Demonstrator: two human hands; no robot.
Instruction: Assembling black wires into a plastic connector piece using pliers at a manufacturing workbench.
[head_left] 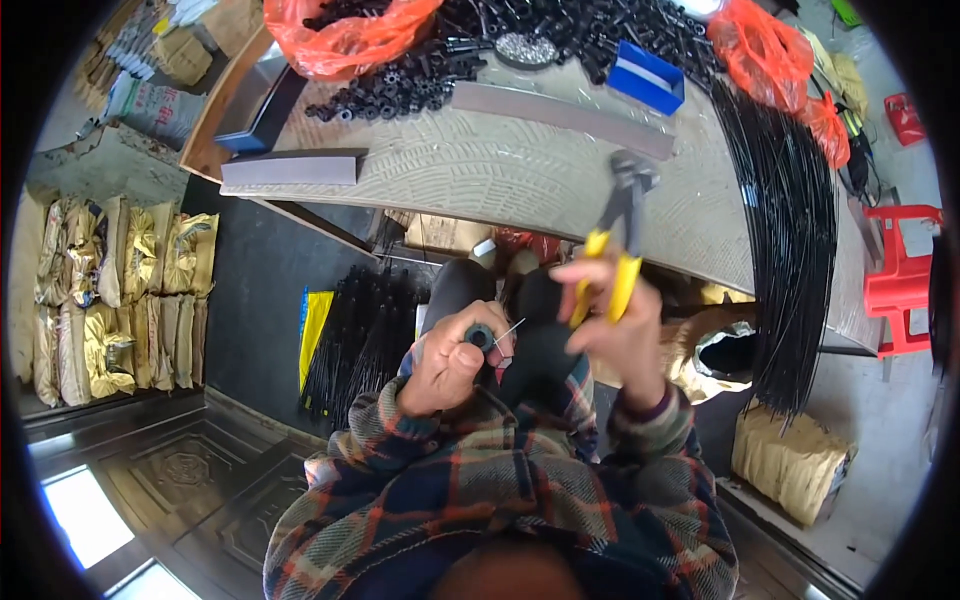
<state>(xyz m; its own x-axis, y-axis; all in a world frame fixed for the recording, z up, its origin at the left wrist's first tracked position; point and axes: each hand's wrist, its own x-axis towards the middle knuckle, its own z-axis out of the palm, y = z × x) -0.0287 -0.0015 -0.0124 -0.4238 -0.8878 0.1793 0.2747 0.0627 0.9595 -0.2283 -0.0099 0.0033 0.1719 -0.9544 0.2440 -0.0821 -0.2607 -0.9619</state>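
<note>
My left hand (447, 362) is closed around a short black tubular part (479, 337), its round open end facing up. A thin pale wire (511, 331) sticks out beside that part, close to my fingertips. Something small and red (500, 373) shows just below the same fingers. In my right hand (628, 325) are yellow-handled cutting pliers (624, 283), slightly blurred, their dark head pointing away over the table's near edge. The pliers' jaws stand apart from the wire. My fingers hide parts of both handles.
On the table (560, 180) lie heaped black tubular parts (400, 90), a blue box (646, 78), orange plastic bags (350, 40) and a bundle of black cables (785, 220). More black cables (360, 340) lie below left. A red stool (900, 285) stands at right.
</note>
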